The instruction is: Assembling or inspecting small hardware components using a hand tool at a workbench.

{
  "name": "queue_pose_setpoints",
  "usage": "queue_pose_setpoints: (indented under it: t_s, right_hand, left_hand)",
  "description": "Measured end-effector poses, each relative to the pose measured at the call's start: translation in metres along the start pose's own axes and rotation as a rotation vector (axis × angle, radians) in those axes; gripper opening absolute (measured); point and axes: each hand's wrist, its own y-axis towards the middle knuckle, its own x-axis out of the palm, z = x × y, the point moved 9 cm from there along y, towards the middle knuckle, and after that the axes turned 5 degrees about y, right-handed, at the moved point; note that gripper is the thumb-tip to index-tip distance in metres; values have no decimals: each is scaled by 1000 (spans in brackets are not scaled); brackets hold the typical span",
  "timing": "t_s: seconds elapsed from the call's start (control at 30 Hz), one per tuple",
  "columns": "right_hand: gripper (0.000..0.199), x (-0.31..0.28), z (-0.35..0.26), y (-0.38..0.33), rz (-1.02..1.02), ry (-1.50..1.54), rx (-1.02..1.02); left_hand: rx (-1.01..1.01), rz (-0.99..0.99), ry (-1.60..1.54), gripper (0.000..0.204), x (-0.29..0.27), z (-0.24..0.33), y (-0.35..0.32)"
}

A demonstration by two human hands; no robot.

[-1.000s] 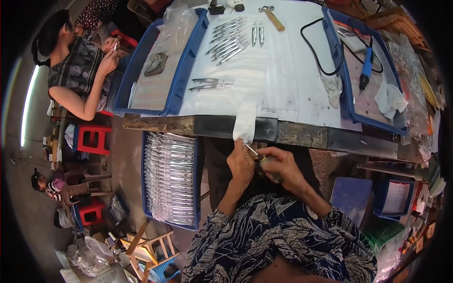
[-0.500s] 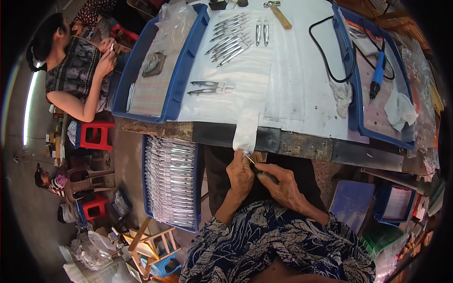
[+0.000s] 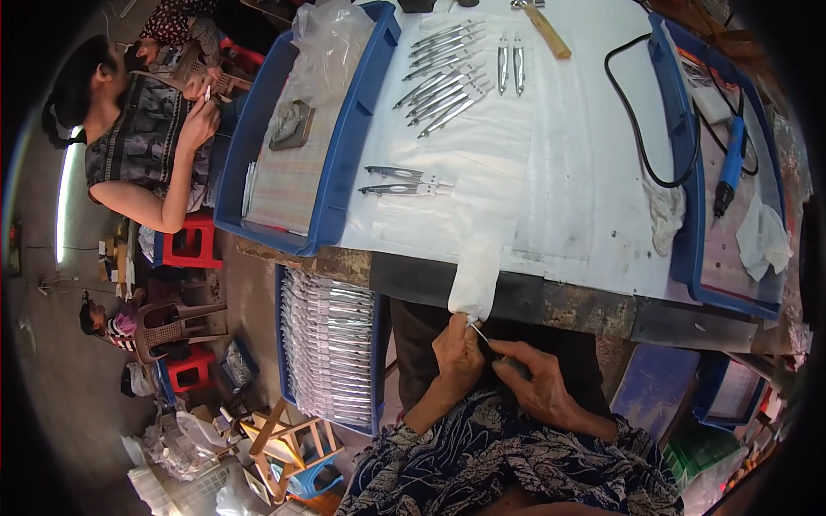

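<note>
At the table's front edge, a narrow support wrapped in white cloth [image 3: 475, 279] juts toward me. My left hand [image 3: 456, 357] is closed in a pinch at its tip, on something small and mostly hidden by the fingers. My right hand [image 3: 546, 383] is wrapped round a slim tool [image 3: 482, 334] with a thin metal shaft and a dark handle. The shaft's point meets the left fingertips. Farther up on the white cloth lie two silver-and-dark slim metal pieces [image 3: 400, 187]. Beyond them are several similar silver pieces [image 3: 447, 77] in a slanted row, with two more side by side.
Blue trays flank the work surface: the left one [image 3: 331, 206] holds a plastic bag, the right one [image 3: 684, 198] a blue corded tool [image 3: 730, 168]. A hammer [image 3: 546, 33] lies at the back. Below left is a bin [image 3: 331, 353] of packed metal pieces. A co-worker [image 3: 146, 138] sits at left.
The whole view has shifted, so the table and hands appear lower and farther right. Both hands keep their place at the cloth-wrapped tip, the tool still against the left fingertips.
</note>
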Motion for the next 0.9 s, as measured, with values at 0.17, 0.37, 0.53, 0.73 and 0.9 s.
queue_pose_setpoints:
  t_s: [0.17,0.37,0.53,0.73,0.9]
  right_hand:
    - [31,0,5,2,-31,41,21]
    - [33,-2,10,3,-84,63,28]
    - [35,-3,13,4,-91,72,-12]
    - [36,-4,16,5,-88,67,-10]
    - [36,-3,15,7,-93,71,-8]
  left_hand:
    - [-17,-60,41,4,2,-4,-3]
    - [-75,-93,25,8,2,-5,-3]
    - [-90,-110,38,9,0,-7,-4]
    - [-117,-132,15,10,2,-11,-6]
    - [-127,-140,8,10,0,-10,-3]
